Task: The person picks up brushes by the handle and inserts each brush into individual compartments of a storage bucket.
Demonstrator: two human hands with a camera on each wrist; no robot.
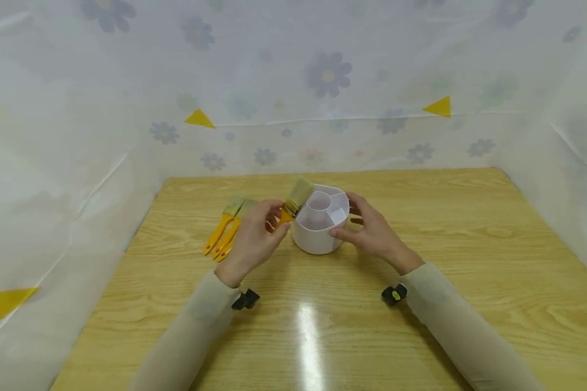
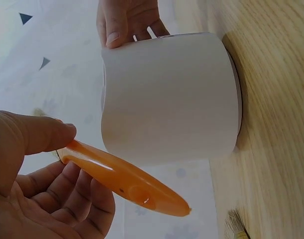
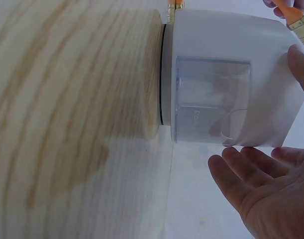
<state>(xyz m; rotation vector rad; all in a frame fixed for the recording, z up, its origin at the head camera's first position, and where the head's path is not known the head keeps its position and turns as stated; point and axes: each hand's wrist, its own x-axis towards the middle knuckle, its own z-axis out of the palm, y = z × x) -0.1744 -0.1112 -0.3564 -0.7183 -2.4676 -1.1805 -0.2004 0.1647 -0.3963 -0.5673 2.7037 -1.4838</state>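
My left hand (image 1: 254,236) pinches a flat paintbrush (image 1: 300,194) between thumb and fingers near the top of its orange handle (image 2: 127,179). Its pale bristles point up and overlap the left rim of a white round organizer (image 1: 318,239) in the head view. That organizer stands on the table and has several compartments around a central round cup. With the thumb at the near side and the fingers around the far right, my right hand (image 1: 374,231) holds the organizer. A clear window (image 3: 214,99) shows on the organizer's side in the right wrist view.
More paintbrushes (image 1: 220,233) with orange handles lie side by side on the wood-grain table (image 1: 445,228), left of the organizer and partly behind my left hand. A pale flowered sheet (image 1: 274,70) with yellow triangles rises behind the table and at both sides.
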